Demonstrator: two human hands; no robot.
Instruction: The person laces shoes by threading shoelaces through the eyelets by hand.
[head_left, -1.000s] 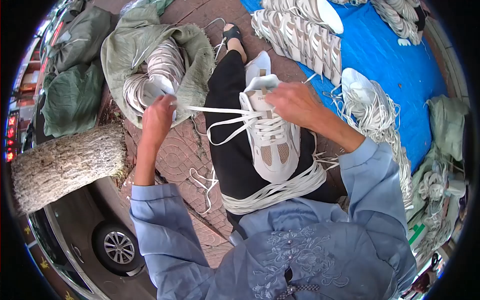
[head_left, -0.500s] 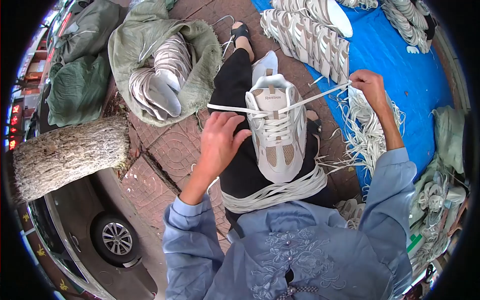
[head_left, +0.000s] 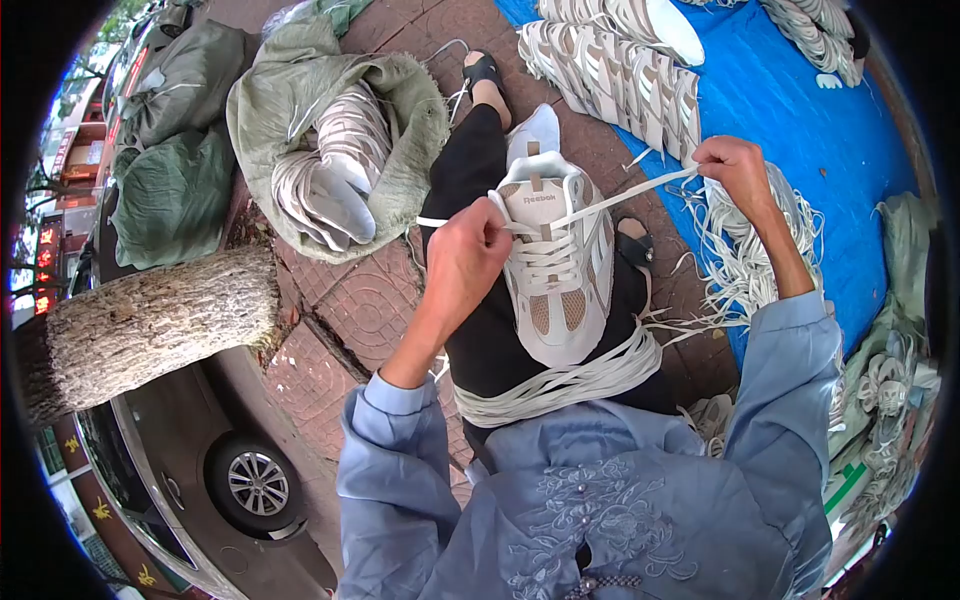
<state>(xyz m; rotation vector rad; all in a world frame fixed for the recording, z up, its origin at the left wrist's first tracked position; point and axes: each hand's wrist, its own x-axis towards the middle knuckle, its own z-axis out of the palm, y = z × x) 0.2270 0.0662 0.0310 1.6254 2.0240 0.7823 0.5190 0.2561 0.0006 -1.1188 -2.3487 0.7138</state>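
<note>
A white and beige sneaker upper (head_left: 555, 310) lies across my lap, its toe toward me and its tongue label facing up. White lace (head_left: 550, 258) crosses its lower eyelets. My right hand (head_left: 738, 170), closed, pulls one end of the shoelace (head_left: 630, 192) taut out to the right. At the upper left eyelets, my left hand (head_left: 470, 245) is closed in a pinch on the other lace, whose loose part shows left of the wrist. A bundle of white laces (head_left: 560, 388) lies across my thighs below the toe.
Stacked shoe uppers (head_left: 610, 75) lie by a blue tarp (head_left: 850, 150), with a heap of loose laces (head_left: 745, 250) at its edge. An open sack (head_left: 405, 110) of uppers stands left, near a tree trunk (head_left: 160, 320) and a parked car (head_left: 190, 440).
My left hand has moved right and up to the eyelets and closed on the lace; its fingers were apart before. My right hand still holds its lace end taut.
</note>
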